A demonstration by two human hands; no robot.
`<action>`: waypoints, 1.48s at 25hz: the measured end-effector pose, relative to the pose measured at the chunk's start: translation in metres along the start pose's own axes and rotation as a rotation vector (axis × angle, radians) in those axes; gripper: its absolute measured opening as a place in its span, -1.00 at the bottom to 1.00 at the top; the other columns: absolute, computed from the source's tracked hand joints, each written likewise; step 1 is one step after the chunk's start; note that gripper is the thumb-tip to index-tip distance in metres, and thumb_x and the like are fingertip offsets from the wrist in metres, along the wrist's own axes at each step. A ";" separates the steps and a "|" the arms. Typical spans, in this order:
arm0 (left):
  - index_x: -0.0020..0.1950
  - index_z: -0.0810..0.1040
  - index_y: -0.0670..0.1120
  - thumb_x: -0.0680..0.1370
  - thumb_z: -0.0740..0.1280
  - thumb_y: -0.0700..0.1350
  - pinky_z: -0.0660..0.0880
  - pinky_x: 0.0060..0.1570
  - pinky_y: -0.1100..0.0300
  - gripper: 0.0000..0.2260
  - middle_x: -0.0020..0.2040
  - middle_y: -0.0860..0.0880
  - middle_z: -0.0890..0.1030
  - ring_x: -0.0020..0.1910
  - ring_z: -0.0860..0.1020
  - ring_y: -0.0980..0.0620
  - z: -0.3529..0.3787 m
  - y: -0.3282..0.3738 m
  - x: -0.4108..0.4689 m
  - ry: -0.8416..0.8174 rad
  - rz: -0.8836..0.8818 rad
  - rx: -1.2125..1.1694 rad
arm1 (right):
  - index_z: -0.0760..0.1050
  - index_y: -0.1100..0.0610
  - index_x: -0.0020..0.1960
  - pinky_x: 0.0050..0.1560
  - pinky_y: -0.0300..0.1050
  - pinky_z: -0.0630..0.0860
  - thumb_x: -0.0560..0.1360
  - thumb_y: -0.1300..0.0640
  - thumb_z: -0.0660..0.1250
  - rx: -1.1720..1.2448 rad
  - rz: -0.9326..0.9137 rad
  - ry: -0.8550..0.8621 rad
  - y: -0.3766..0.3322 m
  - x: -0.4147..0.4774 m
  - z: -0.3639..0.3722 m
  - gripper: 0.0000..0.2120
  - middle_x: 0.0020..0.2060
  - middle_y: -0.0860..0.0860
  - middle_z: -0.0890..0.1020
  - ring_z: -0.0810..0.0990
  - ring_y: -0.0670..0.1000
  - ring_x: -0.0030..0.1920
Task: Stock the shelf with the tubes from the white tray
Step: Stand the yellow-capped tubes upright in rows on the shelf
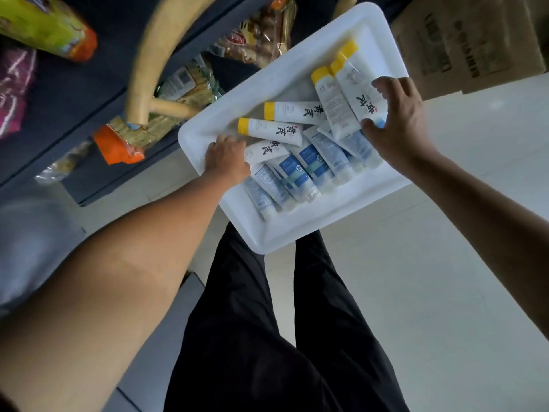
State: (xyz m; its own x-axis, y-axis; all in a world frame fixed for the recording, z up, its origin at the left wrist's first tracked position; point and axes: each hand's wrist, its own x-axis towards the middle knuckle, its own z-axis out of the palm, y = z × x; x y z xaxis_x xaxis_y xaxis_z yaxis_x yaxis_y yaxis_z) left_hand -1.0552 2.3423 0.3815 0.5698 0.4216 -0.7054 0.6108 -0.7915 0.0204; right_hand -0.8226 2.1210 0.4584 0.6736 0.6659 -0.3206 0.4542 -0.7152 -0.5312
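A pale floor [445, 233] is spreading under everything, and the dark blue shelf [74, 93] is running along the left, carrying snack packets, among them an orange-ended packet [118, 147] that is sticking out over its edge. A cardboard box [475, 40] is standing at the upper right. The person's black trousers [252, 322] are filling the lower middle.

The white tray [267, 233] is sitting tilted in the view just beside the shelf, above the knees; what is carrying it cannot be told. It is a shallow rectangle with rounded corners and a raised rim. The tubes are lying loose in it, overlapping. The yellow-capped tubes [291, 110] are white with black brush characters and are lying toward the far side. The blue-labelled tubes [315, 165] are lying in a fanned row toward the near side, caps pointing at the person.

The left hand [227, 157] is reaching in over the tray's left rim, knuckles up. Its fingers are curling round the end of one white tube [266, 151] with black characters, hiding the cap.

The right hand [398, 126] is coming in from the right rim, thumb low and fingers high, pinching a yellow-capped bundle [359, 93] by its flat ends. How many tubes it is holding cannot be told.
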 end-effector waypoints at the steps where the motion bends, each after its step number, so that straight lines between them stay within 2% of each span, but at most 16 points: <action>1: 0.27 0.51 -0.17 0.53 0.39 -0.06 0.43 0.17 -0.06 -0.64 0.27 -0.21 0.54 0.29 0.44 -0.25 -0.004 -0.001 -0.002 -0.008 0.001 -0.028 | 0.39 0.22 0.41 0.13 0.10 0.50 0.46 0.20 0.35 -0.018 0.021 -0.014 -0.001 0.007 0.001 -0.47 0.29 0.22 0.47 0.48 0.22 0.25; 5: 0.22 0.47 -0.20 0.55 0.37 -0.03 0.41 -0.09 0.03 -0.66 0.14 -0.27 0.60 0.20 0.51 -0.29 -0.025 0.001 -0.022 -0.021 -0.001 -0.132 | 0.19 0.20 0.54 0.18 0.14 0.47 0.54 0.12 0.34 -0.150 0.143 -0.111 -0.012 0.039 0.013 -0.36 0.41 0.23 0.41 0.40 0.27 0.38; 8: 0.15 0.47 -0.22 0.58 0.33 0.02 0.35 -0.15 0.07 -0.68 0.10 -0.28 0.63 0.15 0.54 -0.29 -0.038 0.003 -0.046 -0.023 -0.024 -0.215 | 0.10 0.25 0.57 0.05 0.20 0.46 0.57 0.05 0.34 -0.277 0.256 -0.155 -0.023 0.062 0.031 -0.29 0.38 0.28 0.40 0.29 0.32 0.43; 10: 0.07 0.48 -0.20 0.58 0.32 0.02 0.34 -0.19 0.08 -0.73 0.02 -0.23 0.64 0.06 0.56 -0.27 -0.043 0.004 -0.062 -0.036 -0.070 -0.364 | 0.11 0.28 0.56 0.05 0.22 0.48 0.57 0.05 0.36 -0.336 0.307 -0.161 -0.028 0.074 0.041 -0.29 0.40 0.29 0.37 0.25 0.32 0.45; 13: 0.04 0.47 -0.16 0.56 0.35 0.01 0.35 -0.25 0.09 -0.76 -0.10 -0.09 0.61 -0.11 0.56 -0.19 -0.046 0.003 -0.086 -0.006 -0.122 -0.555 | 0.16 0.24 0.53 0.06 0.22 0.50 0.55 0.12 0.39 -0.386 0.324 -0.139 -0.030 0.088 0.053 -0.33 0.44 0.28 0.30 0.32 0.33 0.40; 18: 0.06 0.43 -0.10 0.53 0.39 -0.02 0.37 -0.32 0.11 -0.77 -0.13 -0.02 0.61 -0.18 0.54 -0.09 -0.045 0.009 -0.109 0.083 -0.198 -0.749 | 0.19 0.22 0.47 -0.15 0.11 0.35 0.61 0.17 0.31 -0.399 0.275 -0.093 -0.030 0.104 0.059 -0.49 0.26 0.31 0.45 0.56 0.37 0.10; 21: 0.03 0.43 -0.07 0.52 0.40 -0.04 0.37 -0.34 0.14 -0.80 -0.21 0.03 0.59 -0.27 0.52 -0.01 -0.043 0.015 -0.117 0.083 -0.246 -0.876 | 0.16 0.20 0.50 -0.15 0.11 0.40 0.56 0.26 0.33 -0.381 0.270 -0.152 -0.028 0.107 0.050 -0.41 0.19 0.30 0.49 0.58 0.36 0.06; 23: 0.04 0.45 -0.06 0.52 0.41 -0.04 0.38 -0.34 0.15 -0.80 -0.20 0.03 0.59 -0.29 0.51 0.02 -0.045 0.019 -0.121 0.106 -0.278 -0.943 | 0.17 0.09 0.53 -0.09 0.09 0.44 0.51 0.16 0.38 -0.337 0.259 -0.227 -0.032 0.104 0.039 -0.34 0.20 0.26 0.49 0.57 0.34 0.10; 25: 0.05 0.46 -0.06 0.52 0.41 -0.04 0.41 -0.33 0.18 -0.80 -0.17 0.02 0.61 -0.26 0.53 0.02 -0.048 0.024 -0.125 0.143 -0.286 -0.997 | 0.27 0.01 0.49 -0.08 0.05 0.45 0.47 -0.01 0.42 -0.273 0.274 -0.257 -0.039 0.098 0.025 -0.35 0.18 0.22 0.54 0.56 0.30 0.11; 27: 0.07 0.47 -0.06 0.52 0.42 -0.05 0.43 -0.33 0.26 -0.79 -0.13 -0.01 0.64 -0.22 0.57 0.01 -0.053 0.029 -0.129 0.180 -0.282 -1.064 | 0.39 -0.01 0.36 -0.10 0.02 0.54 0.39 -0.08 0.46 -0.138 0.355 -0.224 -0.047 0.090 0.006 -0.42 0.10 0.16 0.58 0.59 0.22 0.03; 28: 0.08 0.48 -0.06 0.52 0.42 -0.05 0.44 -0.32 0.29 -0.78 -0.11 -0.01 0.65 -0.20 0.58 0.00 -0.057 0.031 -0.133 0.203 -0.284 -1.101 | 0.42 -0.03 0.28 -0.19 -0.03 0.56 0.35 -0.08 0.48 -0.024 0.414 -0.193 -0.051 0.085 -0.005 -0.45 0.06 0.11 0.59 0.59 0.15 -0.06; 30: 0.10 0.48 -0.07 0.52 0.43 -0.05 0.45 -0.26 0.23 -0.78 -0.10 -0.01 0.65 -0.17 0.60 -0.01 -0.068 0.036 -0.143 0.252 -0.283 -1.169 | 0.47 -0.05 0.19 -0.37 -0.15 0.45 0.31 -0.06 0.51 0.255 0.535 -0.136 -0.061 0.073 -0.031 -0.51 -0.04 0.04 0.61 0.54 0.00 -0.24; 33: 0.13 0.49 -0.07 0.52 0.44 -0.05 0.49 -0.22 0.20 -0.75 -0.07 0.01 0.66 -0.16 0.60 0.04 -0.092 0.040 -0.164 0.333 -0.258 -1.226 | 0.51 0.02 0.01 -0.39 -0.16 0.49 0.37 -0.06 0.53 0.544 0.607 -0.160 -0.069 0.045 -0.066 -0.68 -0.16 0.07 0.66 0.53 -0.05 -0.36; 35: 0.16 0.50 -0.10 0.53 0.45 -0.09 0.46 -0.25 0.34 -0.74 -0.02 0.00 0.66 -0.16 0.58 0.10 -0.111 0.042 -0.181 0.392 -0.224 -1.224 | 0.47 0.05 -0.11 -0.39 -0.16 0.50 0.42 -0.05 0.53 0.697 0.602 -0.178 -0.074 0.024 -0.085 -0.72 -0.19 0.13 0.65 0.53 -0.04 -0.42; 37: 0.16 0.49 -0.12 0.53 0.46 -0.14 0.41 -0.30 0.43 -0.74 0.00 -0.02 0.65 -0.17 0.57 0.11 -0.133 0.043 -0.202 0.460 -0.198 -1.229 | 0.48 0.07 -0.07 -0.35 -0.17 0.47 0.48 -0.04 0.49 0.844 0.586 -0.220 -0.088 0.000 -0.108 -0.75 -0.17 0.17 0.65 0.52 -0.04 -0.42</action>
State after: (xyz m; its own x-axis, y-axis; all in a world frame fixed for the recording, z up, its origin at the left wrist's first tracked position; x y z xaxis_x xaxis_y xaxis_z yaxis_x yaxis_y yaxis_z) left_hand -1.0706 2.2820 0.6187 0.3982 0.7860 -0.4728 0.6622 0.1103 0.7411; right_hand -0.7995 2.1614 0.5897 0.4978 0.3479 -0.7945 -0.5195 -0.6139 -0.5943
